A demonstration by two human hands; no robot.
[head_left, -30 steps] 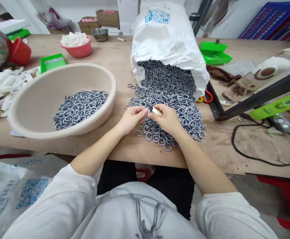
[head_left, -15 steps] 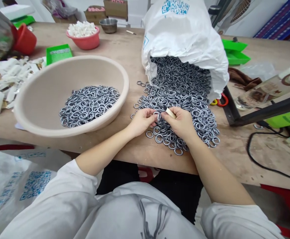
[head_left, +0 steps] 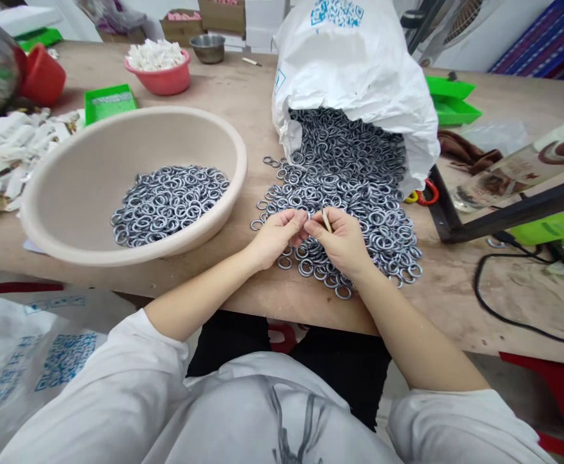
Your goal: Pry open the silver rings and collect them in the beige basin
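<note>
My left hand (head_left: 276, 240) is closed, its thumb and fingers pinching a grey metal ring that the fingertips mostly cover. Against those fingertips press the fingers of my right hand (head_left: 343, 243), wrapped around a small cream-handled tool (head_left: 327, 222); its working end cannot be made out now. Both hands are just above a loose pile of grey rings (head_left: 388, 222). That pile spills from the mouth of a white sack (head_left: 354, 74) lying on the table. Left of my hands stands a large beige basin (head_left: 64, 187) with many similar rings (head_left: 170, 203) in it.
White plastic pieces (head_left: 15, 148) lie at the far left, near a green tray (head_left: 110, 103). A red bowl (head_left: 165, 80) of white parts and a metal bowl (head_left: 207, 49) stand behind. On the right are a black metal frame (head_left: 514, 212) and a cable (head_left: 479, 283).
My hands have come together, and the ring at my left fingertips is now mostly covered. The tool in my right hand has turned more upright, its dark tip no longer showing.
</note>
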